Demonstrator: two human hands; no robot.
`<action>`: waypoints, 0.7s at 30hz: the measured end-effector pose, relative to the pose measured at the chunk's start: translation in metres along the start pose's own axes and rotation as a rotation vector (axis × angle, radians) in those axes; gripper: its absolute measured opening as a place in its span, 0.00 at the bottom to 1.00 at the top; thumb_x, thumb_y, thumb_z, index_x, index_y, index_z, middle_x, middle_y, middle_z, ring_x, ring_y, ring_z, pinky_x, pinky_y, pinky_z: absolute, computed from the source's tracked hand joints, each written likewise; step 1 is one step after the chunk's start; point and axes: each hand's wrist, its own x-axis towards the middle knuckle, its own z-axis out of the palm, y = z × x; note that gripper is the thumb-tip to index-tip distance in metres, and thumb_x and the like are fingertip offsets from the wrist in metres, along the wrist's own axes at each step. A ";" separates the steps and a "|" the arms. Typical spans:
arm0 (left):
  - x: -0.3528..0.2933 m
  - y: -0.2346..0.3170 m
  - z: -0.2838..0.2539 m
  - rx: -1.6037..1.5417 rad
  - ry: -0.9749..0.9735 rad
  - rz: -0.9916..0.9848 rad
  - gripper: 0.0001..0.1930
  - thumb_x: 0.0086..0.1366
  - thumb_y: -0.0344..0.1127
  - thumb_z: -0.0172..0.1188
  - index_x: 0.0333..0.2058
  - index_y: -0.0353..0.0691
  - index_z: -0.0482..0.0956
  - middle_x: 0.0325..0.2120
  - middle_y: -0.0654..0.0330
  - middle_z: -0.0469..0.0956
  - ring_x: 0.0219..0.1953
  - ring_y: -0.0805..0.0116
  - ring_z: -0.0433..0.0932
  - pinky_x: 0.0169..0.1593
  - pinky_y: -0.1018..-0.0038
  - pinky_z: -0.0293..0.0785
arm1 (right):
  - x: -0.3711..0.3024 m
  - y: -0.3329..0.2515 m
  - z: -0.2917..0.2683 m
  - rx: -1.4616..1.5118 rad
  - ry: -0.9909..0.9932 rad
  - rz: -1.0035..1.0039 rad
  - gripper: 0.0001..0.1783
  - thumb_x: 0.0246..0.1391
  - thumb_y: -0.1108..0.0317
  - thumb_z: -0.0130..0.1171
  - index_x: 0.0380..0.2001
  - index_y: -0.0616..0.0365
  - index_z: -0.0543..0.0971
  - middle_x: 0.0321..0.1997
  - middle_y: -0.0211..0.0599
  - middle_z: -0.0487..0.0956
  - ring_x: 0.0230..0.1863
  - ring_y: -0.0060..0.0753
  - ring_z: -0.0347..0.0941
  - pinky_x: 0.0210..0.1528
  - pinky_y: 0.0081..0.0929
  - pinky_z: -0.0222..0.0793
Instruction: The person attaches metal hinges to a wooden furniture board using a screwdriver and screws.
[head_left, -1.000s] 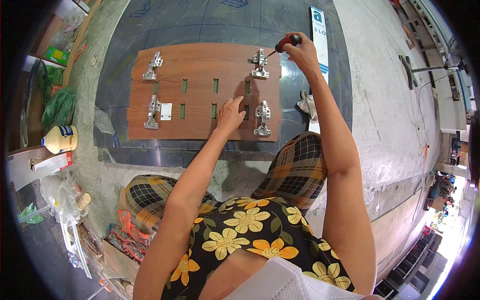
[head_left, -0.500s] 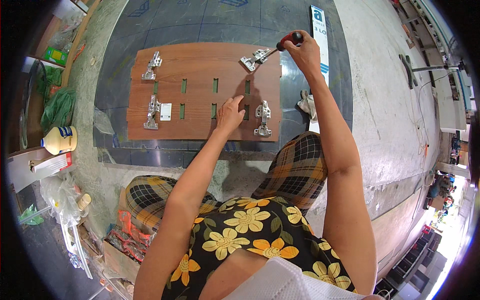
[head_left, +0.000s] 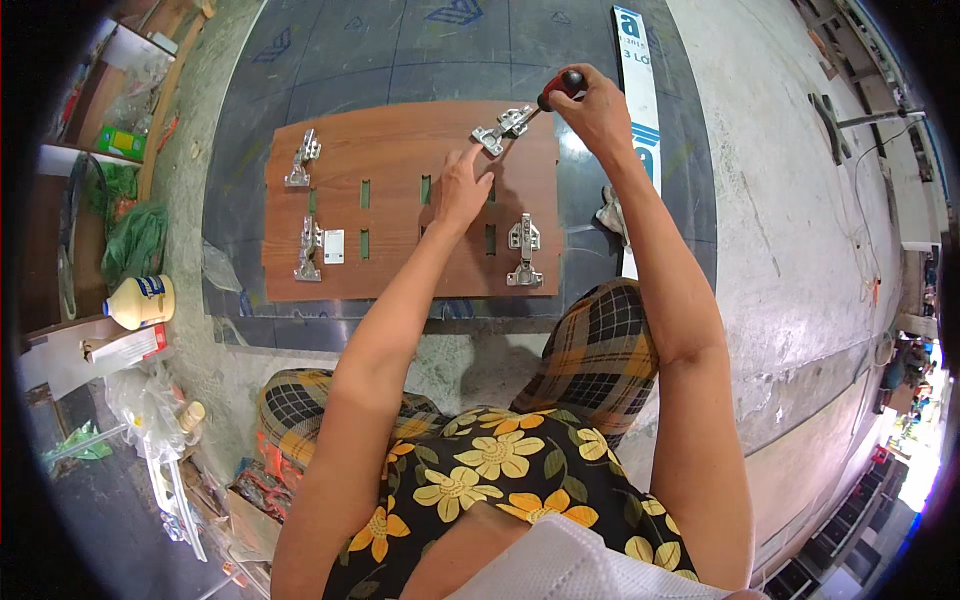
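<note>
We see a silvery metal hinge [head_left: 512,123] lying aslant near the far right corner of a brown, wood-grained board [head_left: 395,155], its cup end pointing left and toward us. The board lies flat, cut with narrow slots. Our screwdriver [head_left: 556,92], red and black at the handle, slants down to the hinge; we cannot make out its tip.

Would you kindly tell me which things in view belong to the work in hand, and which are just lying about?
Seemingly in the work:
screwdriver, held in the right hand
angled hinge, at the screwdriver's tip, near the left hand
three other hinges
brown board, under the hinges

Seemingly lying about:
jug
green bag
clear plastic
</note>
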 end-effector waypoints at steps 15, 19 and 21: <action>0.071 -0.004 0.061 0.461 0.025 0.115 0.26 0.54 0.33 0.66 0.54 0.46 0.74 0.51 0.51 0.72 0.54 0.46 0.69 0.57 0.55 0.68 | 0.007 -0.013 -0.013 0.174 0.227 0.058 0.20 0.43 0.55 0.62 0.40 0.53 0.80 0.36 0.44 0.82 0.36 0.50 0.80 0.38 0.42 0.75; 0.083 -0.021 0.053 0.318 0.027 0.255 0.18 0.56 0.27 0.62 0.47 0.43 0.78 0.45 0.52 0.76 0.50 0.48 0.72 0.54 0.58 0.70 | 0.010 -0.040 -0.019 0.344 0.474 0.019 0.17 0.44 0.56 0.64 0.35 0.55 0.81 0.30 0.40 0.83 0.34 0.46 0.79 0.39 0.36 0.73; 0.078 -0.022 0.056 0.382 -0.002 0.223 0.17 0.55 0.26 0.61 0.46 0.43 0.79 0.45 0.51 0.76 0.49 0.48 0.72 0.53 0.58 0.70 | 0.010 -0.042 -0.018 0.468 0.541 -0.021 0.20 0.43 0.57 0.64 0.40 0.52 0.79 0.35 0.42 0.79 0.33 0.50 0.78 0.36 0.42 0.74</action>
